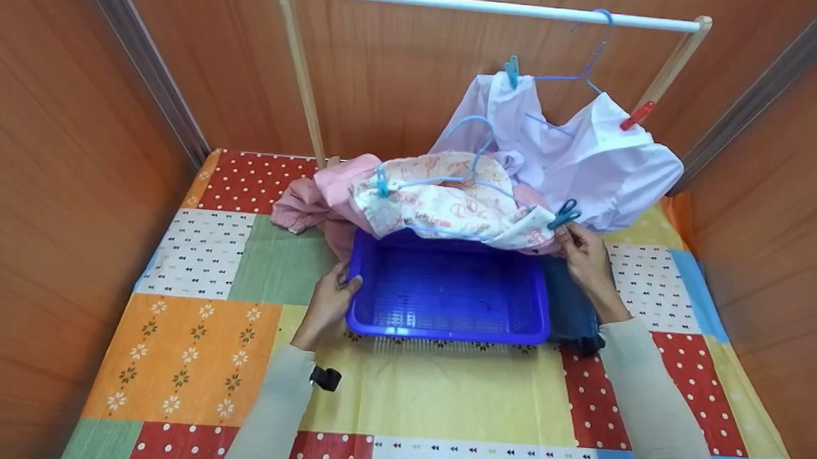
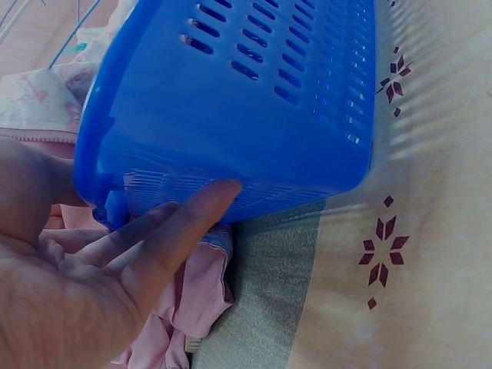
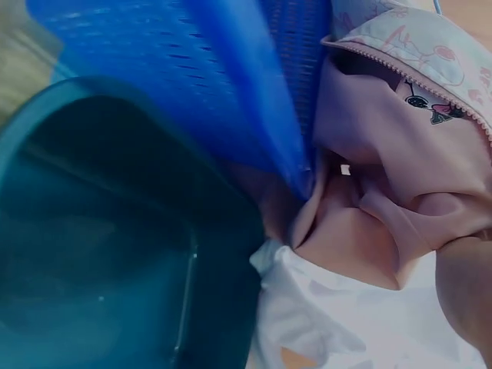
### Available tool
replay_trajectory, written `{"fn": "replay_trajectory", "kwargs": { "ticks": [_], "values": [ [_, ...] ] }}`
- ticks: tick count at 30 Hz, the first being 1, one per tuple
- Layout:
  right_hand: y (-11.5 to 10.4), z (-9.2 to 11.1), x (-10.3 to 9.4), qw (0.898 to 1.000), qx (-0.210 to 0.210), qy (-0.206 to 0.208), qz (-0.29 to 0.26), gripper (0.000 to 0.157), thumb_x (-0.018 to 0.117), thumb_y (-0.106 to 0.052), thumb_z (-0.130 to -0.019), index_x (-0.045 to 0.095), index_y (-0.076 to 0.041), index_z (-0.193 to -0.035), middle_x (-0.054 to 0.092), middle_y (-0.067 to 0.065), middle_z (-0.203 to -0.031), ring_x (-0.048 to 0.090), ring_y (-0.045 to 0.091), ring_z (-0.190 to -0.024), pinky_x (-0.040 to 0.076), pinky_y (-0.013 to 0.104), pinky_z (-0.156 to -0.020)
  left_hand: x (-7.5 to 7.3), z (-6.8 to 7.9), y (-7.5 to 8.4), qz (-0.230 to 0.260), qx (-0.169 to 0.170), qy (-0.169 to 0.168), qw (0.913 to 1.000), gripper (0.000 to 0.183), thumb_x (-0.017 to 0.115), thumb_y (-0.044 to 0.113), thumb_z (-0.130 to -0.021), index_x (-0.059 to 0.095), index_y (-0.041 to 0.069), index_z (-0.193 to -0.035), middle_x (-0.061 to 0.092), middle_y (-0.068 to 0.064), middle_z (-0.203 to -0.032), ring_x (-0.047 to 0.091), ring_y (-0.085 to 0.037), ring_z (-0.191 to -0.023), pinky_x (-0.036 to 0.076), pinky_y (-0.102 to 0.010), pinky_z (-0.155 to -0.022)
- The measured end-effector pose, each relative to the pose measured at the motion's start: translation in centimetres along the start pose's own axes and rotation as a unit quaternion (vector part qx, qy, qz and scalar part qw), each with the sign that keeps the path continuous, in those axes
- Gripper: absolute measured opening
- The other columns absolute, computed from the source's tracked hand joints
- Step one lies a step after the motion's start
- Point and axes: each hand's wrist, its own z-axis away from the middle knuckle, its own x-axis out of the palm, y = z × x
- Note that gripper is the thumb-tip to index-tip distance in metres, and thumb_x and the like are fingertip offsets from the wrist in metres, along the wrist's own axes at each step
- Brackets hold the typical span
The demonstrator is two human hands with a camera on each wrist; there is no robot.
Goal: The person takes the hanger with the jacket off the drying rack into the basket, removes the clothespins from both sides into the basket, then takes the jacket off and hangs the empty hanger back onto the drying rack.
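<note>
A pink jacket with a pale printed lining and a zip lies behind and partly over the back of a blue plastic basket. A light blue hanger sits in its neck, with a light blue clothespin on the left shoulder and a dark teal clothespin on the right. My right hand pinches the jacket's right shoulder just below the dark clothespin; some fingers are hidden. My left hand grips the basket's left rim, one finger stretched along its outer side in the left wrist view.
A white garment hangs on a purple hanger from the rack's white rail, with a teal clothespin and a red clothespin. A dark teal tub stands right of the basket. Wooden panels surround the patchwork cloth.
</note>
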Motion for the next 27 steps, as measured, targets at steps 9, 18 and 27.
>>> {"fn": "replay_trajectory", "kwargs": {
  "ticks": [9,18,27],
  "values": [
    [1.0,1.2,0.5,0.996,-0.045,0.010,0.076,0.018,0.058,0.001,-0.095,0.066,0.016,-0.088,0.056,0.021,-0.067,0.049,0.001,-0.058,0.039,0.012,-0.053,-0.1,0.1,0.0,0.007,-0.013,0.003,0.9999,0.050,0.056,0.010,-0.098,0.042,-0.006,-0.144,0.057,-0.027,-0.136,0.059,-0.036,-0.124,0.049,-0.045,-0.103],
    [2.4,2.0,0.9,0.984,-0.090,0.016,0.155,0.010,0.063,0.004,-0.091,0.070,0.010,-0.087,0.056,0.018,-0.065,0.043,0.002,-0.060,0.033,0.010,-0.056,0.0,0.0,-0.1,0.013,-0.027,0.012,0.9995,0.050,0.056,0.012,-0.098,0.043,-0.008,-0.142,0.054,-0.028,-0.139,0.054,-0.037,-0.129,0.046,-0.046,-0.107],
    [6.3,1.6,0.6,0.978,-0.108,0.023,0.178,0.010,0.068,-0.004,-0.091,0.072,0.000,-0.083,0.052,0.004,-0.061,0.039,0.001,-0.056,0.030,0.013,-0.053,0.2,0.1,-0.4,-0.004,-0.027,0.025,0.9993,0.051,0.056,0.013,-0.098,0.044,-0.014,-0.138,0.052,-0.034,-0.137,0.053,-0.042,-0.128,0.046,-0.046,-0.106]
  ]
}}
